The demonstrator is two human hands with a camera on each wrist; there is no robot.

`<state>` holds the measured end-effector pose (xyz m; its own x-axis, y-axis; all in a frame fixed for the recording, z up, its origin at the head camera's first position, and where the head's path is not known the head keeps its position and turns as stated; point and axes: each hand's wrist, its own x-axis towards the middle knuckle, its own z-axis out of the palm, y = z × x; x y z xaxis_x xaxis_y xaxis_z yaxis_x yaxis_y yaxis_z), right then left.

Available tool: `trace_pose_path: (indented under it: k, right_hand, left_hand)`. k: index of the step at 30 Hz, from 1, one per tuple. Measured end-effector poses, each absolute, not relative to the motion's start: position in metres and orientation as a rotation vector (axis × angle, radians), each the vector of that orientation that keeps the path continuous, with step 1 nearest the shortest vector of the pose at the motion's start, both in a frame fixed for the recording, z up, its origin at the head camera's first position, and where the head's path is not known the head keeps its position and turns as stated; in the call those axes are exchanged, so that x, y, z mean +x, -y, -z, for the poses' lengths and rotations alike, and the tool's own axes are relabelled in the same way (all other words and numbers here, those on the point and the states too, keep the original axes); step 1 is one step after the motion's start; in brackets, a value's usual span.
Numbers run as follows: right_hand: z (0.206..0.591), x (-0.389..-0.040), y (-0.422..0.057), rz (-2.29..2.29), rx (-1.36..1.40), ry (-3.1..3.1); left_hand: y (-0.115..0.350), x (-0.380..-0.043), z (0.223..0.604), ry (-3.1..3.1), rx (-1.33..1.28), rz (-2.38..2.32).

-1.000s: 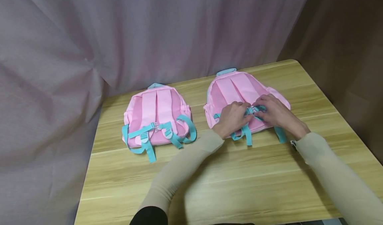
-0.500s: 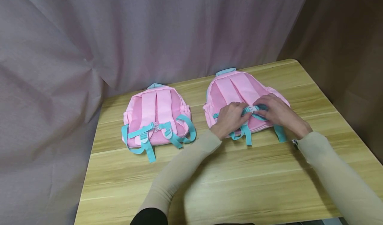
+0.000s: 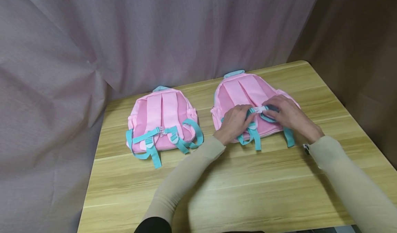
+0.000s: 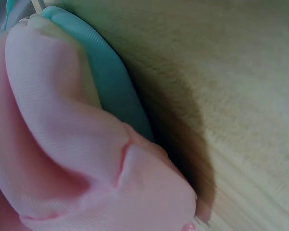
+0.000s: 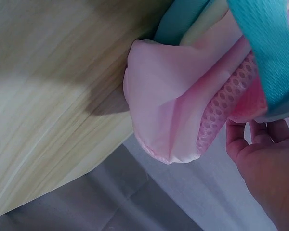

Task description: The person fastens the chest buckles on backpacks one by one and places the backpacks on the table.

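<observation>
A pink backpack (image 3: 231, 91) with teal straps lies on its front at the right, shoulder straps up. Over its lower middle, a white side-release buckle (image 3: 259, 109) joins two teal strap ends and shows between both hands. My left hand (image 3: 235, 122) pinches the teal strap just left of this buckle. Fingers curled, my right hand (image 3: 288, 114) holds the strap on the other side, where a teal loop hangs below the fingers. In the right wrist view the right hand (image 5: 267, 163) is at the lower right, beside a teal strap (image 5: 267, 53). Only the bag's pink side (image 4: 86, 130) shows in the left wrist view.
A second pink backpack (image 3: 154, 114) lies to the left, its chest strap buckle (image 3: 162, 131) across the shoulder straps and teal strap ends (image 3: 155, 157) trailing onto the wooden table (image 3: 248, 191). A grey curtain (image 3: 155, 36) hangs behind the table's far edge.
My left hand has shifted slightly left and down along the strap. More of the white buckle shows between the hands. The right hand stays nearly in place; both backpacks stay put.
</observation>
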<state>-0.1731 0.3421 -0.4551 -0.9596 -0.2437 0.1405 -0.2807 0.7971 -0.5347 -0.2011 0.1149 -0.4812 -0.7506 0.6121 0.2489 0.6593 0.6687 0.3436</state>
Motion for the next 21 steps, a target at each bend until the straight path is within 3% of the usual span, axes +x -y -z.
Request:
trace_pose_path:
  k: [21]
  right_hand:
    - [0.4522,-0.1723,-0.3399,-0.914,0.367,2.917]
  left_hand:
    - [-0.1119,-0.2052,0.4856,2.721,-1.072,0.808]
